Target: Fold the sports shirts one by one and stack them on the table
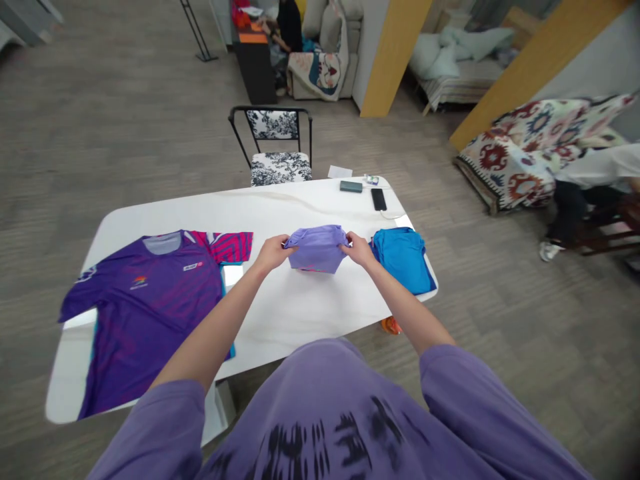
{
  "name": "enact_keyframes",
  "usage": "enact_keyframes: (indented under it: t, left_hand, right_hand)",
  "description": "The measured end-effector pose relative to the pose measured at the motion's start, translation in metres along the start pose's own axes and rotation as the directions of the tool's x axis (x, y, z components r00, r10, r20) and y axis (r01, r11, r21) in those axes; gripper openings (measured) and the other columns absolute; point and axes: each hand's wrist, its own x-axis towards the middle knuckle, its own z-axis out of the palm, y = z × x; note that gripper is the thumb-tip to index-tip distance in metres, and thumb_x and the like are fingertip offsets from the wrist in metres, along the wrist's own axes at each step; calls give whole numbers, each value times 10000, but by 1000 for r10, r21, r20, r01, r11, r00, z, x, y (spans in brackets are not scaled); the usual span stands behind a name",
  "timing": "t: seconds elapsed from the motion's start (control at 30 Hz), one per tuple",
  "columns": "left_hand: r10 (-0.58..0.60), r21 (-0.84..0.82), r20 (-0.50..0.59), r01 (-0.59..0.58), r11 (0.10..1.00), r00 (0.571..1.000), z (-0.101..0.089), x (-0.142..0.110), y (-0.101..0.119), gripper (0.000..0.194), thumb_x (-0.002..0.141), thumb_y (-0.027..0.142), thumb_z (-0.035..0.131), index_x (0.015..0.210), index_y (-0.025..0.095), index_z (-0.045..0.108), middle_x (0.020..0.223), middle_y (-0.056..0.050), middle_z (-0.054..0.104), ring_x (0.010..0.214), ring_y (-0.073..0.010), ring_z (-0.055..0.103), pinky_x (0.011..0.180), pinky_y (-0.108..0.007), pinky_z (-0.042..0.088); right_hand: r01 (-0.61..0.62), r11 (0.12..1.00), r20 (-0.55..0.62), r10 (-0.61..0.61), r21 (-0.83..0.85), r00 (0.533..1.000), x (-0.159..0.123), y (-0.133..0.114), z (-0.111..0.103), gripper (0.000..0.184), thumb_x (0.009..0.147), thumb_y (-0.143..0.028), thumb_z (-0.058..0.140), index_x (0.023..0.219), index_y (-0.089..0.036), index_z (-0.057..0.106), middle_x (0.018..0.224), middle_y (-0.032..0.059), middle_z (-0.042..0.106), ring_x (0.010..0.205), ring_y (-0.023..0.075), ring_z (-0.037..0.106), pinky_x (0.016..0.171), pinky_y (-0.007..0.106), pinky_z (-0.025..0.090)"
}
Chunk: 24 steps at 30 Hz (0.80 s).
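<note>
A lilac folded garment (316, 251), perhaps a shirt, is held by its two upper corners over the middle of the white table (280, 320). My left hand (274, 252) pinches its left corner, and my right hand (359, 251) grips the right one. To the right, close to my right forearm, lies a stack of folded blue clothing (403, 259). On the left a purple T-shirt (155, 293) with a pink patterned sleeve is spread flat, its lower part hanging near the table's front edge. Turquoise cloth shows beneath that T-shirt.
A phone (379, 199) with a cable and a dark grey box-shaped item (351, 187) lie at the far right corner. Beyond the table stands a black-framed chair (280, 147). Another person (289, 27) sits at the back, and one (575, 193) at the right.
</note>
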Motion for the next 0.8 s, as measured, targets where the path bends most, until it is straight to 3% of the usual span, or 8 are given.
enact_keyframes:
  t: [0.1, 0.23, 0.37, 0.47, 0.53, 0.63, 0.73, 0.8]
  left_hand:
    - [84, -30, 32, -83, 996, 996, 15, -20, 44, 280, 851, 477, 693, 938, 217, 751, 862, -20, 744, 785, -200, 637, 713, -283, 452]
    - [167, -96, 100, -158, 983, 981, 51, -37, 105, 282, 860, 487, 704, 937, 220, 750, 868, -9, 748, 771, -191, 646, 709, -279, 466]
    - [204, -178, 216, -167, 970, 955, 106, -36, 161, 352, 863, 549, 720, 976, 218, 758, 861, -8, 740, 748, -187, 650, 673, -276, 483]
    - [218, -256, 295, -143, 956, 930, 162, -10, 198, 418, 845, 592, 748, 1030, 218, 766, 913, -12, 754, 762, -189, 671, 676, -279, 508]
    - [215, -299, 322, -116, 947, 922, 207, 25, 220, 452, 830, 610, 763, 1044, 212, 768, 955, -21, 763, 789, -193, 683, 701, -287, 529]
    - [170, -317, 363, -50, 947, 916, 286, 101, 242, 466, 820, 608, 772, 1031, 192, 764, 1001, -37, 762, 876, -215, 695, 770, -308, 553]
    - [28, -223, 333, 50, 973, 943, 377, 185, 247, 471, 838, 548, 773, 1110, 165, 735, 1095, -72, 729, 973, -238, 684, 870, -352, 557]
    - [-76, -69, 188, 90, 994, 979, 440, 229, 245, 548, 829, 486, 804, 1251, 158, 687, 1257, -122, 662, 1109, -271, 651, 983, -404, 528]
  right_hand:
    - [-1, 1000, -62, 2, 18, 998, -49, 10, -43, 243, 852, -427, 708, 1002, -241, 659, 973, 6, 744, 794, 183, 619, 737, 280, 452]
    - [15, 999, -155, -9, 37, 988, -109, 40, -105, 274, 866, -449, 692, 1026, -228, 666, 965, 19, 731, 800, 188, 615, 729, 284, 448]
    - [-17, 999, -178, 25, 47, 984, -152, 90, -175, 300, 846, -468, 714, 1007, -221, 660, 910, 14, 715, 728, 174, 579, 674, 282, 429]
    - [-46, 997, -165, 55, 60, 985, -159, 145, -230, 324, 846, -468, 725, 1047, -219, 667, 897, 8, 718, 687, 160, 559, 650, 277, 426]
    - [-71, 995, -143, 80, 70, 987, -146, 191, -265, 346, 861, -468, 714, 1101, -222, 673, 939, 18, 737, 715, 171, 585, 666, 281, 449]
    - [-151, 987, -89, 155, 51, 984, -96, 272, -302, 357, 885, -451, 694, 1150, -214, 668, 1019, 46, 757, 834, 214, 649, 760, 311, 513]
    - [-226, 973, -72, 223, -39, 972, -24, 363, -309, 413, 891, -397, 711, 1238, -184, 645, 1146, 87, 742, 1040, 266, 667, 935, 374, 542]
    - [-243, 962, -118, 229, -126, 966, 20, 421, -296, 578, 868, -359, 759, 1380, -153, 585, 1343, 131, 666, 1215, 292, 622, 1061, 413, 513]
